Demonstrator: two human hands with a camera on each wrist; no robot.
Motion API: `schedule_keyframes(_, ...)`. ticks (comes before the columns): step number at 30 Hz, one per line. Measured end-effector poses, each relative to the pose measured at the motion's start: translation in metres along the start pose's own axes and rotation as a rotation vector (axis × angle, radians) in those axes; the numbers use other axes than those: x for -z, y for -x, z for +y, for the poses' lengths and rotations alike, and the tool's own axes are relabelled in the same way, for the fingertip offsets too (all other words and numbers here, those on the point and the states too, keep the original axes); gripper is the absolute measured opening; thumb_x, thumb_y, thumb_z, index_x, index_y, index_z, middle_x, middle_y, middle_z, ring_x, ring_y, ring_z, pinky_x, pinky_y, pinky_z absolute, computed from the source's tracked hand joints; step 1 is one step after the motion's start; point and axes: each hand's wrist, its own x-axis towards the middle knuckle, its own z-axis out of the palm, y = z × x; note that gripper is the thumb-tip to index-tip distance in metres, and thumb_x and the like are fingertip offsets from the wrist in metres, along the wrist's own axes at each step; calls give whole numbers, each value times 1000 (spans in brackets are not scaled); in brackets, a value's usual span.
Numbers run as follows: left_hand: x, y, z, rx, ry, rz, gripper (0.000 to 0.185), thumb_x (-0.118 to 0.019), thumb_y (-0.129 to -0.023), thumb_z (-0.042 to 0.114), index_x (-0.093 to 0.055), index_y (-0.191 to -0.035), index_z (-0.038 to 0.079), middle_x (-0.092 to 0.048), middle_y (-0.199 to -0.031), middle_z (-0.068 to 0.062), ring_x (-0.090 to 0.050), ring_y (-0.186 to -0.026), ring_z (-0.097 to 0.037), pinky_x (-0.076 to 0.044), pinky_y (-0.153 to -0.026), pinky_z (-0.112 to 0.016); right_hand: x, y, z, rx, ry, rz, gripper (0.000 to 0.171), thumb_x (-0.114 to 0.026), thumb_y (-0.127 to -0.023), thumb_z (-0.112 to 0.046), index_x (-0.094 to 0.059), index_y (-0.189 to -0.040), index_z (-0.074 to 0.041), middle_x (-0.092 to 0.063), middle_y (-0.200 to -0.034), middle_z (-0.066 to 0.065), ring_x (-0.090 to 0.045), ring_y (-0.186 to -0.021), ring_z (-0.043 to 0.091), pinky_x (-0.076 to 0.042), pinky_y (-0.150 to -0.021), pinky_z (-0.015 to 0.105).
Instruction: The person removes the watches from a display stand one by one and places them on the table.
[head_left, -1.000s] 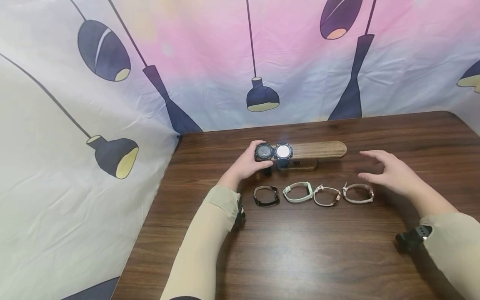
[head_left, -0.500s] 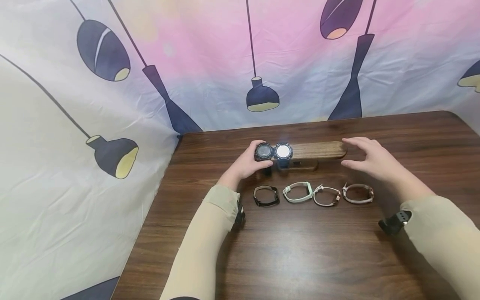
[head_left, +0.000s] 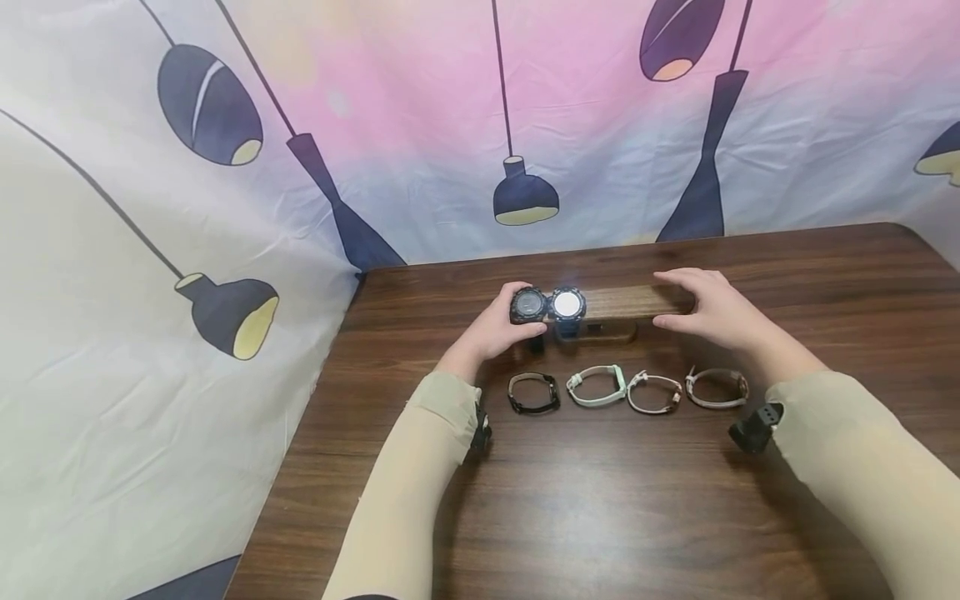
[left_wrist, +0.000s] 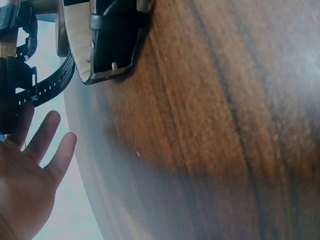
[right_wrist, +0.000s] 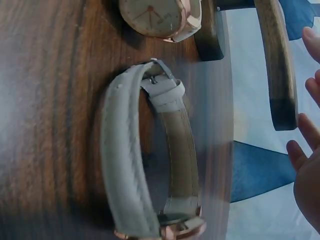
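A wooden watch stand (head_left: 637, 302) bears two chunky black watches on its bar, one with a dark face (head_left: 529, 304) at the left end and one with a glaring bright face (head_left: 567, 304) beside it. My left hand (head_left: 492, 327) grips the dark-faced watch at the bar's end, thumb in front and fingers behind. In the left wrist view its fingertips (left_wrist: 50, 120) lie by the black strap. My right hand (head_left: 716, 312) spreads its thumb and fingers around the bar's right end; contact is unclear. In the right wrist view its fingers (right_wrist: 310, 130) are beside the bar's tip.
In front of the stand lies a row of strap watches: a black one (head_left: 533, 393), a pale mint one (head_left: 597, 387), a slim white one (head_left: 654, 393) and a whitish one (head_left: 716, 389). A printed cloth (head_left: 450, 125) hangs behind the brown wooden table (head_left: 600, 500).
My right hand has moved left from beyond the stand to around the bar's right end. The left hand, the stand and the watches have stayed where they were.
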Motion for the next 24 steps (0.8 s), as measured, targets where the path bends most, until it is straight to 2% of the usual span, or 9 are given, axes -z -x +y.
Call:
schedule_keyframes(4,0,0,0,-1,0,-4,69,-70,-83,39,-30,-137,23,-47,-128,-6,-50,-113,-18,-39,-96,-38,-4,-6,1,-14,15,-37,67,-76,-79,-22,-46,-134,2,-44,-134,24,-33,-125,43,-21,-102,56)
schedule_keyframes(11,-3,4,-1,8,3,-10,70,-70,-83,39,-29,-137,22,-47,-128,-6,-50,-113,-19,-39,-96,-39,-18,-14,4,-22,24,-102,68,-74,-82,-28,-45,-137,-1,-43,-137,22,-34,-127,40,-24,-103,52)
schedule_keyframes(19,-3,1,1,-5,14,15,70,-71,-83,37,-30,-137,21,-47,-128,-5,-50,-113,-18,-39,-97,-38,-25,-16,6,-70,26,-39,59,-73,-83,-33,-53,-133,-8,-47,-134,18,-34,-122,40,-23,-99,53)
schedule_keyframes(24,-3,0,-3,-2,34,28,70,-72,-83,37,-30,-137,23,-47,-129,-5,-49,-115,-19,-38,-97,-38,-25,-18,5,-93,28,-42,60,-72,-83,-35,-53,-133,-10,-46,-135,17,-32,-122,42,-24,-99,54)
